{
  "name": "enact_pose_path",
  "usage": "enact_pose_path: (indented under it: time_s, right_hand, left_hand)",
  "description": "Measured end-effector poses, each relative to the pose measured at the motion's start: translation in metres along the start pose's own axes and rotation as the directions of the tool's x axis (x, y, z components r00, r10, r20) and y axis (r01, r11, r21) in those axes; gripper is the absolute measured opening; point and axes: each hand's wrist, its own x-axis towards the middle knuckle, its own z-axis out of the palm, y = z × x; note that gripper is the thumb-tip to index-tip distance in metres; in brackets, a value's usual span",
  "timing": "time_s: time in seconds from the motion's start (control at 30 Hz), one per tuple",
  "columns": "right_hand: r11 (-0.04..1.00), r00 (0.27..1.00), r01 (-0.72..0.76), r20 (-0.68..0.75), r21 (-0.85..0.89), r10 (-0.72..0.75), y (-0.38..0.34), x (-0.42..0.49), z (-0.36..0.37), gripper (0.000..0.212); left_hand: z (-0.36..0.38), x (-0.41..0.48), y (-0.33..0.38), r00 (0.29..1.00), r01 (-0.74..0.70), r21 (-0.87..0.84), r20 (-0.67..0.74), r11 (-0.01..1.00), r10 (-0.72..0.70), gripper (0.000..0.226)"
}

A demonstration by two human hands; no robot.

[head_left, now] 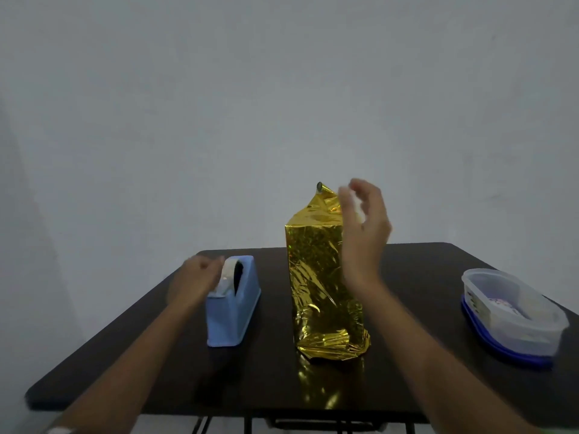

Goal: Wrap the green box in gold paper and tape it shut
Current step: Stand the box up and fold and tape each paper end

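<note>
Box [316, 277] stands upright approx. mid-table [407, 386], covered w/ gold paper [313, 239]. Paper at its top sticks up in a crumpled peak [326, 198], and at the foot it's folded under in loose creases on the near side. R hand [365, 233] is up against the box's upper right edge, fingers loosely curved and spread, thumb apart from them, gripping nothing; can't tell if the palm touches the paper. L hand [194, 280] is well left of the box, at the tape roll [227, 275] on a blue tape dispenser [233, 311] that sits just left of the box. That hand is blurred, so can't tell if it pinches tape or only touches. Far right of the box: a clear plastic container [513, 311] on a blue lid [501, 355], contents unclear.
</note>
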Motion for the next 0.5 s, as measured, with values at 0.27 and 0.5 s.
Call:
enact_pose_path:
  time_s: [0.27,0.5]
  right_hand:
    - [0.894,0.686,-0.277,0.579,-0.352,0.44,0.085,-0.13,0.094,0.042]
    - [0.85,0.673,-0.381,0.521,-0.364,0.525,0.112,-0.122,0.104,0.041]
  left_hand:
    - [-0.003,-0.001,-0.033,0.921,0.338,-0.315,0.307,0.887,-0.241,0.021]
    - [-0.007,0.014,-0.02,0.857,0.436,-0.247,0.408,0.866,-0.315,0.021]
